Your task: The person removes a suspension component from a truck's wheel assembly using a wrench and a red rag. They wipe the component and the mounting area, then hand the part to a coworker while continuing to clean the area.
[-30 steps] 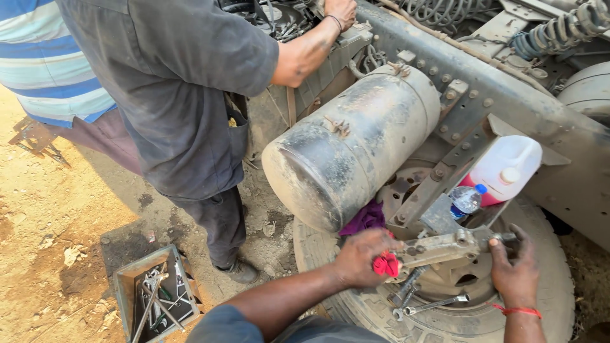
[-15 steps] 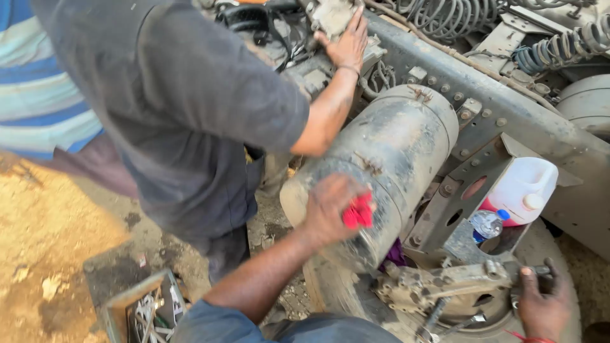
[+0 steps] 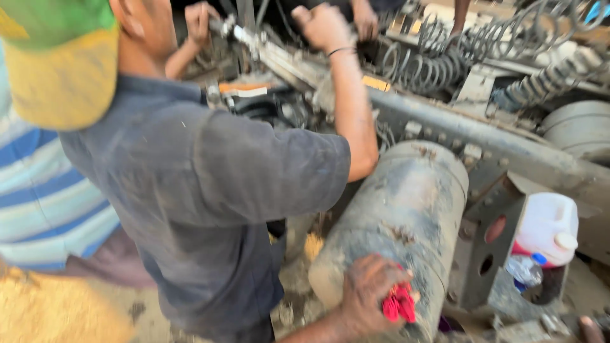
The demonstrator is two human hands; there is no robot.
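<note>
Left hand up on the tank, right hand nearly out of sight

The co-worker in the grey shirt (image 3: 210, 209) now fills the left, both arms up in the engine parts; the left hand (image 3: 368, 295), clenched on a red rag (image 3: 399, 303), has moved from the wheel onto the dusty tank (image 3: 406, 222); the white jug (image 3: 548, 227) stays wedged behind; the right hand (image 3: 589, 325) has slid to the corner, grip untellable.

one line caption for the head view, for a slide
Left hand gripping a red rag against a dusty metal tank while a co-worker in a grey shirt leans over the truck frame.
</note>
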